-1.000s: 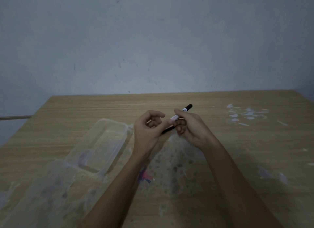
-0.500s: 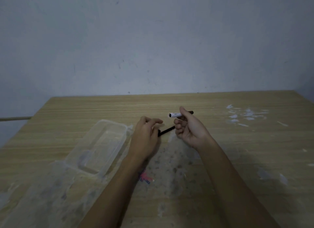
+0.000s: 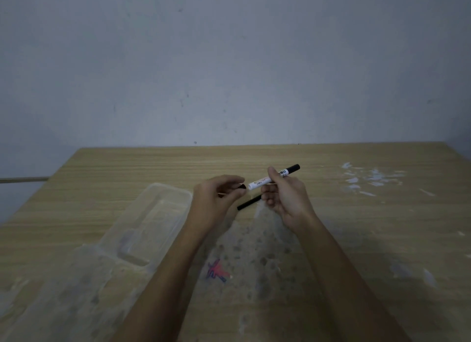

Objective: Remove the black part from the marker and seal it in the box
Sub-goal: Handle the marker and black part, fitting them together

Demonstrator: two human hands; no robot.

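My right hand [image 3: 285, 196] fingers pinch the white marker [image 3: 272, 177]. My left hand [image 3: 216, 196] fingers close on a small black piece [image 3: 241, 186] just off its open end. The black part [image 3: 249, 202] lies on the counter [image 3: 356, 227] below both hands' fingers, the clear box [image 3: 163, 214] left of them.

Your two bare forearms reach in from the bottom edge and converge toward centre, held above the worktop. Your left hand [image 3: 216, 198] is curled, knuckles up, thumb and fingertips pinched on a small black piece. Your right hand [image 3: 285, 196] sits just beside it, palm turned inward, thumb and fingers closed round the marker [image 3: 274, 177], apart from the left.
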